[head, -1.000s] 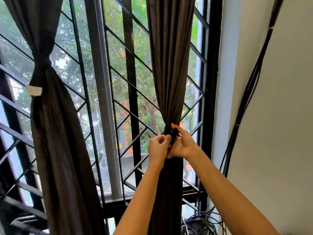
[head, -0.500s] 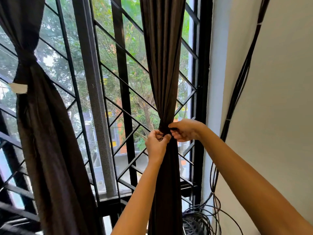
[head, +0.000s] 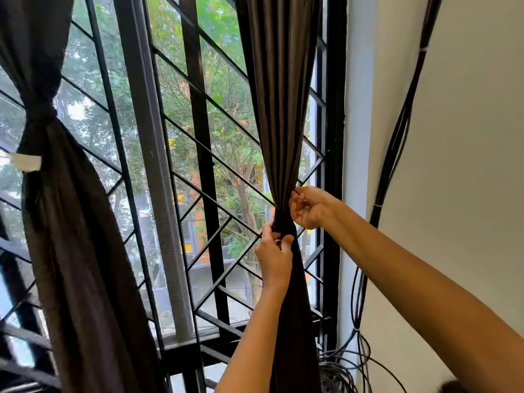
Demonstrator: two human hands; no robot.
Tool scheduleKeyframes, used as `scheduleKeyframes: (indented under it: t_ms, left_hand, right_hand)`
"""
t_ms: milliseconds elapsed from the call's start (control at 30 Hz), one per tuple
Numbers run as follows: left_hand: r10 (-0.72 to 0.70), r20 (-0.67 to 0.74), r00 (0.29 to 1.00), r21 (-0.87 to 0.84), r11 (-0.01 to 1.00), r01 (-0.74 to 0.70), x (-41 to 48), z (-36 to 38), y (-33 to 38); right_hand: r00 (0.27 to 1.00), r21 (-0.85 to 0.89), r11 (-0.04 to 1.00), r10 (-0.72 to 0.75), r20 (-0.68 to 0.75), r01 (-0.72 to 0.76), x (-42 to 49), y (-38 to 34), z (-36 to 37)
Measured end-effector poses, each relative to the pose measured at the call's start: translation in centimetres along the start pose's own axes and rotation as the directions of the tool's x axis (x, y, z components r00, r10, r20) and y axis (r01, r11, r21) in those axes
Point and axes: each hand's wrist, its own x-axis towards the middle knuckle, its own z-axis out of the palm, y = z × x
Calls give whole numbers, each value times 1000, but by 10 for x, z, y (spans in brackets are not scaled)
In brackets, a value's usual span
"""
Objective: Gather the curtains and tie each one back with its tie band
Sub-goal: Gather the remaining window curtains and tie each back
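Brown-black satin, both panels; the gripped curtain (head: 279, 109) is bunched to a narrow waist exactly where my hands meet it; left hand (head: 273, 252) sits just below the waist, thumb and fingers pinched round the bundle; right hand (head: 310, 207) sits just above and to the right of it, fingers curled onto the fabric edge; both are closed on cloth, neither free. Dark wrap (head: 285, 222) between the two hands reads as the tie band; it is the same colour as the cloth, so I cannot tell whether it is knotted or only wound round.

Progress call: second curtain (head: 71, 222), well off to the left of the hands, hangs cinched by a second band (head: 39, 117) higher than my hands, with a pale tag (head: 27, 163) sticking out beneath the cinch; that one looks done. So one curtain is finished and this one is most of the way; gathering looks complete here; what's left, by my read, is securing the band, then letting go to check it holds.

Room: no counter in shot; the work happens in the air against a black window grille (head: 198, 137) directly behind the hands; green trees (head: 221, 80) beyond the glass; pale wall (head: 467, 165) to the right of the hands, black cables (head: 397, 137) running down it; loose cable coil (head: 337, 373) below the hands; floor itself out of view.
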Motion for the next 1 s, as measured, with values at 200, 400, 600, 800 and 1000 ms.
scheduleKeyframes:
  t_ms: [200,400,600,800,1000]
  left_hand:
    - [24,-7,1000,51,998,-24,16,2,14]
    - [-10,-9,1000,50,999,10,34,8,41]
    - [-78,59,995,144,987,69,8,10,12]
    - [-41,56,998,182,983,30,2,4,3]
    - [-46,73,996,181,983,32,5,-6,1]
  right_hand:
    - [992,17,996,-88,90,86,-9,-13,6]
    - [981,160,972,-184,57,173,-19,-34,23]
    - [996,20,996,-86,-28,87,4,-13,1]
    - [996,12,998,-68,-54,68,2,-4,1]
    - [997,51,996,-74,26,72,-1,9,-5]
